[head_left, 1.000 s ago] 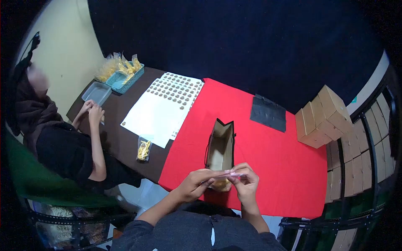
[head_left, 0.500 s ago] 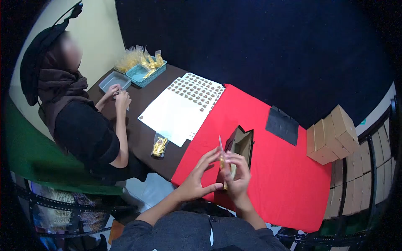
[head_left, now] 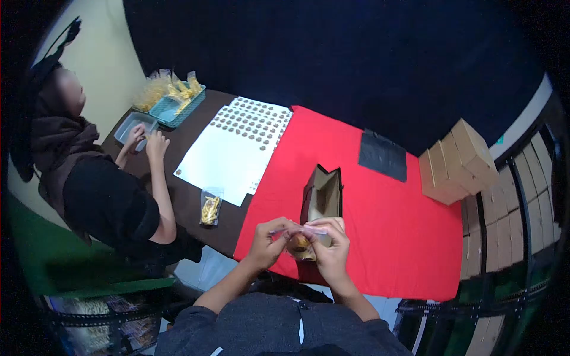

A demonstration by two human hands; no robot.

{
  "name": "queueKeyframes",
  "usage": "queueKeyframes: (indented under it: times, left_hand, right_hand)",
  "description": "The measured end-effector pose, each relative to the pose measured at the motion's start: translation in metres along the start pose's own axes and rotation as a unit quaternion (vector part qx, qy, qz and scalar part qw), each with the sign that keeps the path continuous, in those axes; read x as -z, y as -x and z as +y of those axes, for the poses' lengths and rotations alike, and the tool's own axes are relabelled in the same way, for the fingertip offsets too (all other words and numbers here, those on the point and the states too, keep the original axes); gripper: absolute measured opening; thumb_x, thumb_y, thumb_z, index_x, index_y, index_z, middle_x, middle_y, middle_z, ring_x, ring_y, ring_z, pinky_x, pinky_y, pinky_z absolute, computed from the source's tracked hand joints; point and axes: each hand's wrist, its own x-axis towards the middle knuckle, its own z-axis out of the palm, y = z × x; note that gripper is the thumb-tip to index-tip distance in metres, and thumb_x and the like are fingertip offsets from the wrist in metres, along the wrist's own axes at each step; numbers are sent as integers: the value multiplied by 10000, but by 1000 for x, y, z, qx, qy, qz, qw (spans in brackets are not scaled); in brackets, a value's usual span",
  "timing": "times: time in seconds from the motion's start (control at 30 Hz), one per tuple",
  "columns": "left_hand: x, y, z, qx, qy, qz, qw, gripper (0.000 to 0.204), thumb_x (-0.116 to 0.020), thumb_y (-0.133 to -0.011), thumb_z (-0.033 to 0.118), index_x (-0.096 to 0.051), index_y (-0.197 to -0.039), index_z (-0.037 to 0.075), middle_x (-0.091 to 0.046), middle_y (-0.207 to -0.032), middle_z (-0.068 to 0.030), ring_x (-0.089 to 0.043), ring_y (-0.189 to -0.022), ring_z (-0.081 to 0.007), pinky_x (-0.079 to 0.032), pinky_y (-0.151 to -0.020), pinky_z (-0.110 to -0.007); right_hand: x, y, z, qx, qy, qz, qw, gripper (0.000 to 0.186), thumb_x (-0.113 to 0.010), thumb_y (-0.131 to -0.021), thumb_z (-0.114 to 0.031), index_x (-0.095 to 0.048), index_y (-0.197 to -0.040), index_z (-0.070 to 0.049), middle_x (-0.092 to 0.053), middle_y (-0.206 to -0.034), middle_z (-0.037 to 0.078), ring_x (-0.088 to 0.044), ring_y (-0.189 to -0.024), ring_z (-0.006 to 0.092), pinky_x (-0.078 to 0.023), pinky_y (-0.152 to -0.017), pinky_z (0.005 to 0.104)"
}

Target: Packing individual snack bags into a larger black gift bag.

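My left hand (head_left: 272, 240) and my right hand (head_left: 329, 243) pinch the top edge of a small clear plastic bag (head_left: 301, 243) with golden-brown contents, held low over the near end of the red cloth. Just beyond them an open paper bag (head_left: 323, 190) stands with a dark edge and a tan inside; its lower part is hidden behind my hands. To the left, a clear packet (head_left: 210, 209) of yellow pieces lies on the brown table near white sticker sheets (head_left: 211, 160).
A co-worker (head_left: 101, 190) works at left, both hands near a plastic container (head_left: 124, 124). A teal basket (head_left: 178, 115) holds yellow packets. On the red cloth (head_left: 392, 237) are a dark flat sheet (head_left: 382, 157) and stacked cartons (head_left: 460, 166). Shelves of boxes (head_left: 519, 225) line the right.
My left hand has gone from open fingers back to pinching, and the small bag has turned from upright to sideways. The camera's view has swung left and back.
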Motion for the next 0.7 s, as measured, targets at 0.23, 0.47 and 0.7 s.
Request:
queueKeyframes:
  times: [0.23, 0.47, 0.7]
  left_hand:
    - [-10, -13, -1, 18, 76, -86, 993, 328, -438, -952, 271, -551, -1096, -1, -587, -1040, -125, -544, -1015, -183, -404, -895, -313]
    - [-21, -1, -3, 117, 61, -123, 984, 503, -603, -863, 156, -350, -1279, 31, -494, -1138, -126, -474, -1109, -180, -381, -945, -325]
    - [-10, -9, -9, 101, 122, 22, 987, 381, -504, -920, 158, -339, -1241, 36, -523, -1021, -82, -529, -956, -134, -436, -829, -277]
  right_hand:
    - [13, 9, -4, -114, -151, 83, 979, 291, -479, -944, -209, -645, -955, 30, -649, -960, 91, -562, -789, 122, -432, -727, 258]
    - [5, -19, -3, -143, -289, 108, 940, 347, -444, -962, -253, -529, -1145, 30, -586, -1033, 85, -529, -970, 125, -424, -854, 256]
    - [-23, -4, 9, -201, -297, -100, 928, 420, -472, -949, -173, -367, -1305, 22, -503, -1220, 127, -480, -1109, 153, -396, -923, 267]
